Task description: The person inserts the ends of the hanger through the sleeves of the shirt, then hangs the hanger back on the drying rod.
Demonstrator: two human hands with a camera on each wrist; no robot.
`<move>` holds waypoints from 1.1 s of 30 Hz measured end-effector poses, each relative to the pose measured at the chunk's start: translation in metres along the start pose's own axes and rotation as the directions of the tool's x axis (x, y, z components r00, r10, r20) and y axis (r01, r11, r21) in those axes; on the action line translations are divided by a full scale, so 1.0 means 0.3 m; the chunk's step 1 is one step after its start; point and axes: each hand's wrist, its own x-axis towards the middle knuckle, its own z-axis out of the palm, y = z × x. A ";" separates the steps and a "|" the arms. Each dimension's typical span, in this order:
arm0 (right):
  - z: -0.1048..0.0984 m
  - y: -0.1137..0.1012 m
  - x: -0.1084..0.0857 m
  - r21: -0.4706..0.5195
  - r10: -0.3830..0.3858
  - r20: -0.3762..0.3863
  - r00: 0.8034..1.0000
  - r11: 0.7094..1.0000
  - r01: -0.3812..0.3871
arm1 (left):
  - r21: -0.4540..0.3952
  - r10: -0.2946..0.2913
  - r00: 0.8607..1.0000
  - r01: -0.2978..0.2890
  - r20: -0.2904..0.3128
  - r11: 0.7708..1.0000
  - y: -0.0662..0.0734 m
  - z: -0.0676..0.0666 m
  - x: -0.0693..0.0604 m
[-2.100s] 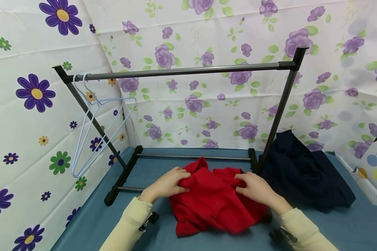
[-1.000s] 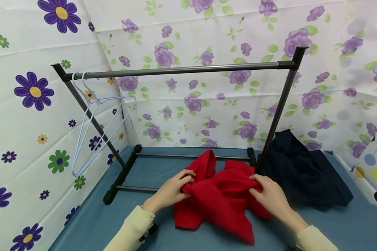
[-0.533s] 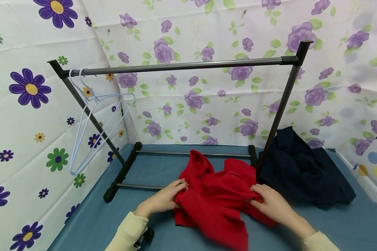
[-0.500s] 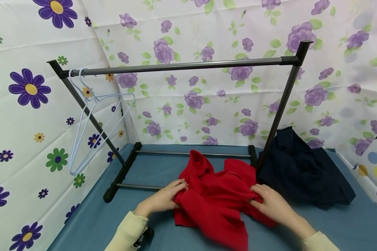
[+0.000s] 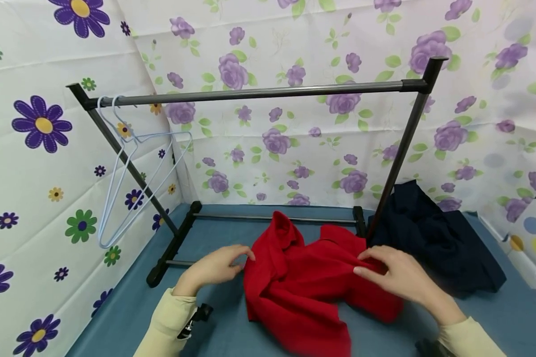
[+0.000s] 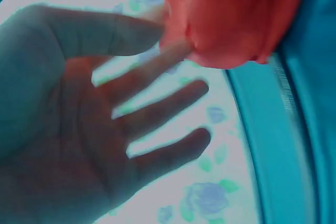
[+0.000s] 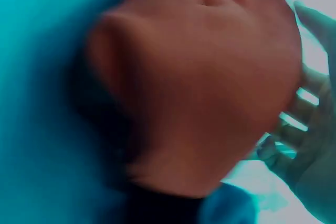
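A crumpled red shirt [image 5: 303, 277] lies on the blue cloth at the front middle, one fold standing up at its back left. My left hand [image 5: 216, 267] is at the shirt's left edge with its fingers apart. In the left wrist view, those fingers [image 6: 168, 106] are spread and nearly straight, and the index fingertip meets the red cloth. My right hand [image 5: 399, 275] lies at the shirt's right side, thumb and index finger apart along the fabric. The right wrist view is blurred; red cloth covers part of that hand's fingers [image 7: 296, 106].
A dark metal clothes rack [image 5: 268, 93] stands behind the shirt. Two pale blue hangers [image 5: 134, 188] hang at its left end. A dark navy garment [image 5: 433, 243] lies heaped at the right, against the rack's right post. Flowered sheets [image 5: 272, 44] form the walls.
Both hands gripped and shifted the red shirt, which has spread out with a flap toward the front. Since half a second ago the left hand has let go and drawn back left; the right has loosened.
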 end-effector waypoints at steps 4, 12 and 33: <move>-0.050 -0.027 0.055 0.002 -0.088 -0.179 0.980 0.996 0.090 | 0.043 -0.047 0.978 0.057 -0.203 0.997 0.065 -0.018 0.011; -0.019 -0.125 0.202 0.090 -0.161 -0.285 0.945 0.977 0.193 | -0.005 0.096 0.972 -0.099 -0.216 0.995 0.194 0.020 0.062; 0.276 -0.232 0.283 -0.021 -0.136 0.247 0.959 0.989 0.146 | 0.212 0.050 0.999 -0.046 -0.012 0.976 0.062 0.162 0.062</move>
